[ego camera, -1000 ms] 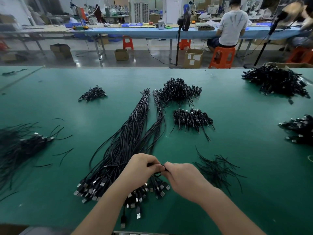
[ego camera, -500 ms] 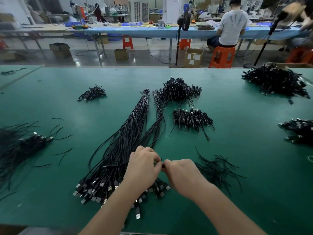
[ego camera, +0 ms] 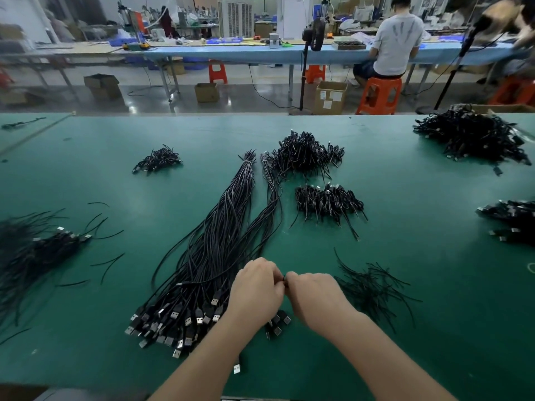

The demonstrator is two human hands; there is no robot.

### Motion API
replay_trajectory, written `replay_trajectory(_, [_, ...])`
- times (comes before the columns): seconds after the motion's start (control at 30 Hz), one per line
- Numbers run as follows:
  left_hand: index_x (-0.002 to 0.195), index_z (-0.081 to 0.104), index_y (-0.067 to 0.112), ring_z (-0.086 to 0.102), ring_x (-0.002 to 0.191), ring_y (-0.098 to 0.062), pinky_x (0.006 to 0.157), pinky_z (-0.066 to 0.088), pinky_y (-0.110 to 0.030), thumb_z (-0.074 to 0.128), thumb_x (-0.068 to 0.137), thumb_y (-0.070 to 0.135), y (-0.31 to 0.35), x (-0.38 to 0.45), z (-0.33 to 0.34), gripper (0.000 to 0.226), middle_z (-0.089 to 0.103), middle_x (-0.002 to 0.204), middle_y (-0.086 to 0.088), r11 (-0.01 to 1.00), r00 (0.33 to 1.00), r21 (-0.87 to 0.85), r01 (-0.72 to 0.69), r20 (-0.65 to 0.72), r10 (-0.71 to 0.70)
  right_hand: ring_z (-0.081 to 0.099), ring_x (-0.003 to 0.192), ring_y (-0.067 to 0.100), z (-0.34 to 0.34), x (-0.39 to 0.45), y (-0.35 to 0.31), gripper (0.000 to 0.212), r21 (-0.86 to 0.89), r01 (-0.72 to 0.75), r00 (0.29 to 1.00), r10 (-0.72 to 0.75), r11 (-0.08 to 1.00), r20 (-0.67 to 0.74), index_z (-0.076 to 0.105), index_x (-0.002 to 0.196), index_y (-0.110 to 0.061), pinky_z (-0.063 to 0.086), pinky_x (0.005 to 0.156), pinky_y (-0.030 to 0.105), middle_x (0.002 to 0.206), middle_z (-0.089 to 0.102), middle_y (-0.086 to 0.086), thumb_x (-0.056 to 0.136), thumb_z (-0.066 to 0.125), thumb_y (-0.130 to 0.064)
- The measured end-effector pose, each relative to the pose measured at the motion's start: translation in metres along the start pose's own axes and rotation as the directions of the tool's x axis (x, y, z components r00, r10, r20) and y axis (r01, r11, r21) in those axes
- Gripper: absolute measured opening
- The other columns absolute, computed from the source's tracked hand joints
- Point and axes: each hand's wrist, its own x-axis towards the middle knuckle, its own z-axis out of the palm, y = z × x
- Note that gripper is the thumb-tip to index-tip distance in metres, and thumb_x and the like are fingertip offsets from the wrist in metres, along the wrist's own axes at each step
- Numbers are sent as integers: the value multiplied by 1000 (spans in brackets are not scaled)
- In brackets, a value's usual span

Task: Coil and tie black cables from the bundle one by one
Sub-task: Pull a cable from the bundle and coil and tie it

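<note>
While above the bundle [ego camera: 208, 256], left hand [ego camera: 257, 287] and right hand [ego camera: 315, 296] both pinching, seemingly, a tie [ego camera: 284, 277].

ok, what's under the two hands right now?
Under the left hand and right hand lies the plug end of the long cable bundle; a few USB plugs show below them. What the fingertips pinch is covered.

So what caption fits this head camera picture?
Both hands, left hand and right hand, pinch something small and dark above the cable bundle.
</note>
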Motion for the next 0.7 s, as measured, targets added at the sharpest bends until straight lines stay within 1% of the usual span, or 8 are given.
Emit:
replay_trajectory(0.07, [85, 72, 15, 63, 81, -12, 75, 54, -29, 65, 90, 21, -1, 1, -2, 11, 67, 85, 5, 986, 997, -149, 73, 30, -70, 59, 76, 26, -6, -2, 10, 19, 142, 4, 1000, -6, 990, 16, 51, 107, -16, 42, 60, 34, 91, 64, 2, 102, 45, -33])
replay_trajectory(0.13, [81, 71, 20, 57, 64, 1, 58, 46, -15, 68, 89, 22, -3, 3, -5, 8, 65, 74, 11, 954, 992, -271, 128, 54, -118, 66, 81, 21, -16, -6, 22, 32, 462, 17, 992, -72, 886, 102, 57, 108, -21, 54, 71, 37, 92, 68, -1, 99, 47, -51])
replay_trajectory(0.23, [76, 72, 22, 47, 43, 3, 44, 36, -10, 73, 87, 23, -13, 8, -8, 12, 62, 56, 14, 848, 971, -475, 237, 86, -223, 74, 84, 17, -31, -14, 44, 40, 905, -58, 983, -133, 420, 125, 63, 118, -28, 60, 80, 31, 98, 75, -2, 102, 38, -55])
replay_trajectory(0.3, [78, 76, 20, 52, 52, -3, 53, 44, -14, 74, 88, 24, -19, 9, -11, 11, 66, 62, 11, 716, 943, -618, 325, 153, -296, 74, 87, 21, -32, -13, 51, 40, 978, -69, 996, -44, 195, 78, 62, 127, -22, 60, 82, 32, 104, 75, 0, 107, 34, -42])
replay_trajectory(0.37, [80, 79, 15, 63, 69, -13, 73, 54, -28, 74, 87, 24, -21, 9, -12, 12, 75, 77, 1, 560, 924, -738, 375, 252, -287, 72, 88, 17, -26, -11, 49, 29, 936, -6, 998, 60, 353, -17, 61, 130, -21, 60, 82, 37, 109, 72, -7, 105, 47, -25])
replay_trajectory(0.43, [74, 80, 14, 69, 78, -14, 74, 53, -32, 73, 87, 18, -18, 9, -10, 16, 76, 81, -5, 434, 918, -811, 392, 312, -246, 70, 86, 8, -15, -8, 41, 29, 842, 62, 993, 50, 536, -104, 63, 125, -29, 60, 80, 33, 107, 70, -18, 97, 62, -20])
replay_trajectory(0.57, [67, 79, 11, 69, 71, -11, 67, 51, -28, 70, 89, 11, -12, 8, -6, 23, 73, 76, -6, 305, 895, -845, 440, 383, -230, 65, 79, -1, -8, -7, 29, 19, 795, 165, 956, 105, 584, -275, 67, 100, -37, 54, 74, 18, 92, 68, -23, 90, 73, -23])
replay_trajectory(0.7, [78, 77, 5, 67, 71, -13, 67, 50, -29, 69, 90, 7, -11, 7, -8, 14, 71, 77, -8, 267, 890, -854, 447, 396, -225, 63, 78, -1, -7, -7, 28, 15, 775, 210, 923, 142, 597, -359, 72, 101, -30, 50, 71, 12, 91, 68, -23, 88, 74, -23])
